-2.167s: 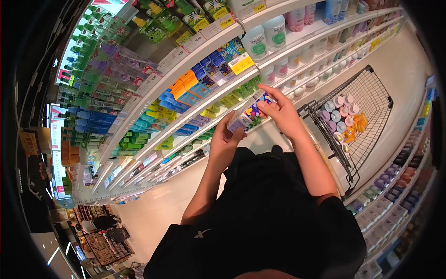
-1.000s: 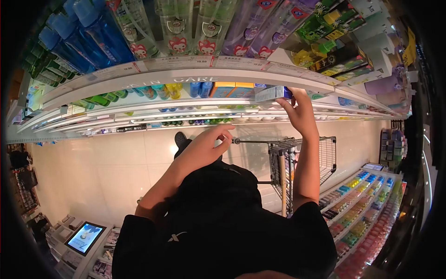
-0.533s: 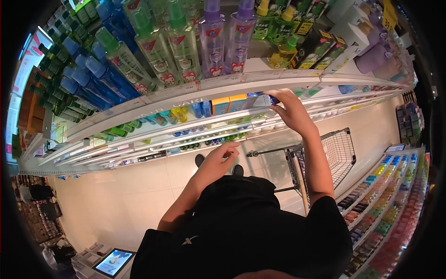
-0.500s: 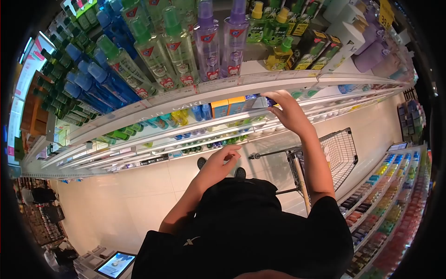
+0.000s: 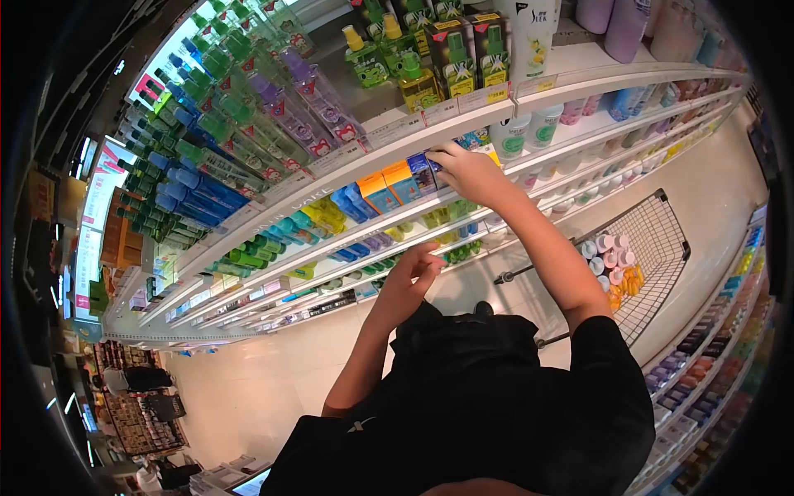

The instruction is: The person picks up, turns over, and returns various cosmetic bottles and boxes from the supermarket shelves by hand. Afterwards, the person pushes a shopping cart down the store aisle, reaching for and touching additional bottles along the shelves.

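My right hand [image 5: 470, 171] is at the shelf under the top one, fingers over the top of a dark blue box [image 5: 421, 172] and thumb at its side, partly hiding it. Orange and teal boxes [image 5: 399, 181] stand just left of it, and blue pouches or bottles [image 5: 354, 202] farther left. Lower and to the left, my left hand [image 5: 407, 283] hangs in front of the lower shelves, holding nothing, its fingers loosely bent and slightly apart.
Spray bottles [image 5: 285, 107] and green-black boxes [image 5: 473, 56] fill the top shelf. A wire cart [image 5: 653, 248] with several pastel-capped items [image 5: 608, 256] and orange packs [image 5: 625, 285] stands at the right. Another shelf unit [image 5: 703, 347] lies beyond. Two people appear at the lower left.
Earlier both hands held a patterned box; my left hand has since let go. My right hand brought a box to the shelf among the blue ones. The view has turned, showing the cart's contents again.
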`<state>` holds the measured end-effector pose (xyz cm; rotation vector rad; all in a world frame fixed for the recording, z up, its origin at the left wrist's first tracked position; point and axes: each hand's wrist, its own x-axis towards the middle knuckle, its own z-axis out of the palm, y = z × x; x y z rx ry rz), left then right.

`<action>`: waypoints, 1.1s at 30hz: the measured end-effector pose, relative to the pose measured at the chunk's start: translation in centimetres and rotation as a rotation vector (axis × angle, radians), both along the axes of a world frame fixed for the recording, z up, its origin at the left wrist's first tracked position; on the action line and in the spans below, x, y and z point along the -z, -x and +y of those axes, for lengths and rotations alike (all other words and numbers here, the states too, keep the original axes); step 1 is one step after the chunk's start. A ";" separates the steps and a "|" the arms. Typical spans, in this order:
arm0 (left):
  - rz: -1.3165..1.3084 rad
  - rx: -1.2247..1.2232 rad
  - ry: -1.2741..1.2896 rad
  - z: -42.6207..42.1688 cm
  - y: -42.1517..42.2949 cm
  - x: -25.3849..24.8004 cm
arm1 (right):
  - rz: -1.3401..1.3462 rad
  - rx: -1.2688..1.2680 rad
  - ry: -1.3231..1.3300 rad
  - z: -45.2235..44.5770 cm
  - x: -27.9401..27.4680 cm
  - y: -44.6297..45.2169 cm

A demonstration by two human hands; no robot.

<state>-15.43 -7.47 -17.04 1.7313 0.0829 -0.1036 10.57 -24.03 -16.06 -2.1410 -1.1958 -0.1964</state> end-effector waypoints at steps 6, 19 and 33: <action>0.042 0.068 -0.162 -0.3 0.4 -0.6 | -0.050 0.143 -0.026 2.3 1.0 0.9; 0.065 -0.004 -0.059 -2.3 -1.5 -0.6 | -0.158 0.074 0.012 3.0 4.0 3.2; 0.073 -0.095 0.075 3.5 -4.0 2.8 | 0.065 -0.115 -0.228 -2.0 -6.1 9.4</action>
